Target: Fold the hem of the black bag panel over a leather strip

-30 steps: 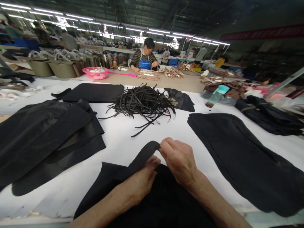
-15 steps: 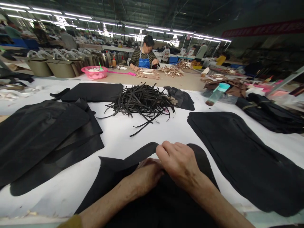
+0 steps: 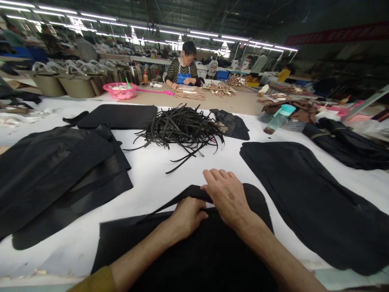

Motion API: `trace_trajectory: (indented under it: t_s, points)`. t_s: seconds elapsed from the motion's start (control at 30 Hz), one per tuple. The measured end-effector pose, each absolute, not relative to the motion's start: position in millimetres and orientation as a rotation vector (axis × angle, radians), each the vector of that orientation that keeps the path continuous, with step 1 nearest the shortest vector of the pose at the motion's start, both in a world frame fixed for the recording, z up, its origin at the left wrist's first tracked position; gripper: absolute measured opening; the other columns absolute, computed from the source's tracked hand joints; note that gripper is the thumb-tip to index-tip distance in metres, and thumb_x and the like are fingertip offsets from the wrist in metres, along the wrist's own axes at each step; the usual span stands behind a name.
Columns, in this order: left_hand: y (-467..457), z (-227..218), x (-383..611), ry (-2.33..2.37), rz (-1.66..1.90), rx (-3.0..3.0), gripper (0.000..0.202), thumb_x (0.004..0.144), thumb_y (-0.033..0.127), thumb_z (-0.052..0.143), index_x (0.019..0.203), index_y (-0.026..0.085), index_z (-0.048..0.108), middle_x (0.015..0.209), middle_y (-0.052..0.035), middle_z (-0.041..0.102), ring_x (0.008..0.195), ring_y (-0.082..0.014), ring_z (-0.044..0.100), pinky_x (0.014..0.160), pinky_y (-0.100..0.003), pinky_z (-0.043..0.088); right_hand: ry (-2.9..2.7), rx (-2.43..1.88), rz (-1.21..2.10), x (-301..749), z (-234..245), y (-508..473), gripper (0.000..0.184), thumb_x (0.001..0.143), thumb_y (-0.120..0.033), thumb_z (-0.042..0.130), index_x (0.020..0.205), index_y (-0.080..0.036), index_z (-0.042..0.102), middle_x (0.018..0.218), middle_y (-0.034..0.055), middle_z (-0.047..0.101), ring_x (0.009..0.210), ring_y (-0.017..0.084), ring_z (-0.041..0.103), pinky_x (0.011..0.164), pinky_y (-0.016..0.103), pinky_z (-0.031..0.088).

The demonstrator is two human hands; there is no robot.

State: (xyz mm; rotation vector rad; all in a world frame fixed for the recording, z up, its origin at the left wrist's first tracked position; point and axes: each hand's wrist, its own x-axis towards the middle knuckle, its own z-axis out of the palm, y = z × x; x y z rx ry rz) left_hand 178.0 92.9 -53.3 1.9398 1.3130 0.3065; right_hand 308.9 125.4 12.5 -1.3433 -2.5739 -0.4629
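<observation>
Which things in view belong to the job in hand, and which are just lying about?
In the job:
black piece, under the left hand and right hand
likely the black stacks

Apparently lying about:
bottle
pink basin
olive bags
perhaps strips

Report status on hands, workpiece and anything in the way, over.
Left hand, right hand: both at arched edge of black material. Black material partly hidden by forearms. Strip pile beyond, apart from hands; no obstruction seen.
</observation>
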Motion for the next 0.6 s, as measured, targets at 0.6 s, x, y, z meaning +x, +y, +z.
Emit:
trace_trajectory:
  t_s: [0.6]
  points:
    - [72, -55, 144, 1.438, 0.085, 2.171, 0.02, 0.077, 0.008, 0.043, 0.087, 0.018, 0.058, 0.089, -0.005, 0.062, 0.086, -0.0234, 0.055, 0.077, -0.037, 0.043, -2.797, -1.447, 0.322, 346, -53, 99, 0.021, 0.079, -0.001, 0.053, 0.085, -0.02, 0.057, 0.086, 0.0008, 0.056, 0.082, 0.021, 0.048, 0.072, 0.034, 0.035]
